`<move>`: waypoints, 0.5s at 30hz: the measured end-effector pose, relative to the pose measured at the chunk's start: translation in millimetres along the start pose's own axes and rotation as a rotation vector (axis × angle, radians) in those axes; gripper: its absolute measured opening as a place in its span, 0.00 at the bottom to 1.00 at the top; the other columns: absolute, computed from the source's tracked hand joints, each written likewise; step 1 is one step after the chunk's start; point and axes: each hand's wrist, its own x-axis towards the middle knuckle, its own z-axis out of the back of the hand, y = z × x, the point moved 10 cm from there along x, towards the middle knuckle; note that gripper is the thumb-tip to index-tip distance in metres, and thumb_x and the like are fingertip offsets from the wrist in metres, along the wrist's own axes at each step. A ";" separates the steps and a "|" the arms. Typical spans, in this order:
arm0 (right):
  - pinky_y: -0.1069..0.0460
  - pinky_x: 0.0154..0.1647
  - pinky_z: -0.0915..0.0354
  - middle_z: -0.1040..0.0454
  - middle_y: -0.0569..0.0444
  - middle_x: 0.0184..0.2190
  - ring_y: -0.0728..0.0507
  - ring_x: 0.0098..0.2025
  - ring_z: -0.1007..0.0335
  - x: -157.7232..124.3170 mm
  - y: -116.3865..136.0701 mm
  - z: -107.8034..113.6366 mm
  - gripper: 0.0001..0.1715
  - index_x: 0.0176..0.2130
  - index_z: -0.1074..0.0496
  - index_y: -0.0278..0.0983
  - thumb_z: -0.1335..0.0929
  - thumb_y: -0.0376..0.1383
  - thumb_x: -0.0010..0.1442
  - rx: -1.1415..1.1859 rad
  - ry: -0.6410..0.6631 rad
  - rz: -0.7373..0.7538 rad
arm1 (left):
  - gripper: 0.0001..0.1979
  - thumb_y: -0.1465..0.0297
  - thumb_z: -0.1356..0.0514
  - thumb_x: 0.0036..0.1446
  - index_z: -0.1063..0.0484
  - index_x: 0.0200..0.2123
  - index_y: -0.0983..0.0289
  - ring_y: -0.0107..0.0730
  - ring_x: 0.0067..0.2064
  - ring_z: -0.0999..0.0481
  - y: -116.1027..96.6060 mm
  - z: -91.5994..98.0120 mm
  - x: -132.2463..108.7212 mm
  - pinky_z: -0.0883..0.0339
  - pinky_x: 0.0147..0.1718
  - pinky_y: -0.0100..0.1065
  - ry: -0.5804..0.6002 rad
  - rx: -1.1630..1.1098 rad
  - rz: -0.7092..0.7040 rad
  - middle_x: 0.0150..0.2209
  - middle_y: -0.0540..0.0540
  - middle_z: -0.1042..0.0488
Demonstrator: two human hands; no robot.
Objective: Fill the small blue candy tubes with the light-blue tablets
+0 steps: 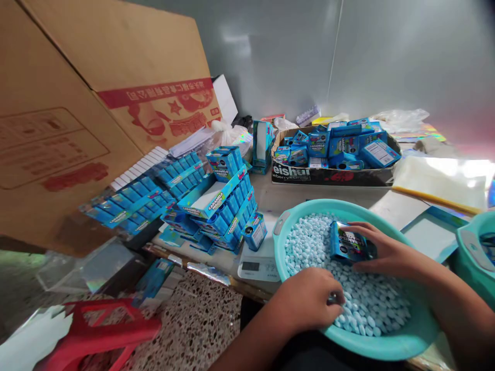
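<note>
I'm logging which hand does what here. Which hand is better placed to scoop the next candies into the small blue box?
Probably the left hand: it rests in the pale blue candies in the teal basin, while the right hand grips the small blue box.

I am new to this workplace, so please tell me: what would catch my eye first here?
First, the turquoise basin of pale blue candies at bottom right, where the right hand holds a small blue box and the left hand digs in. Next, the stacked blue boxes at centre left, under a big cardboard carton.
</note>
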 end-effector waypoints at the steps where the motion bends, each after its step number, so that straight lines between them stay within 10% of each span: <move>1: 0.42 0.68 0.42 0.45 0.45 0.66 0.31 0.68 0.45 0.3 -0.1 -0.8 0.48 0.66 0.40 0.44 0.25 0.54 0.53 -0.002 0.008 -0.008 | 0.09 0.69 0.38 0.55 0.20 0.38 0.63 0.34 0.42 0.24 -0.8 0.6 -0.6 0.35 0.41 0.31 -0.005 -0.021 -0.019 0.37 0.54 0.21; 15: 0.37 0.70 0.47 0.44 0.38 0.68 0.26 0.67 0.45 0.9 4.0 13.6 0.66 0.70 0.51 0.34 0.27 0.62 0.48 -0.003 -0.079 -0.152 | 0.06 0.66 0.38 0.61 0.26 0.39 0.62 0.31 0.42 0.25 -3.2 16.5 -12.1 0.34 0.44 0.31 -0.160 -0.097 -0.040 0.39 0.51 0.23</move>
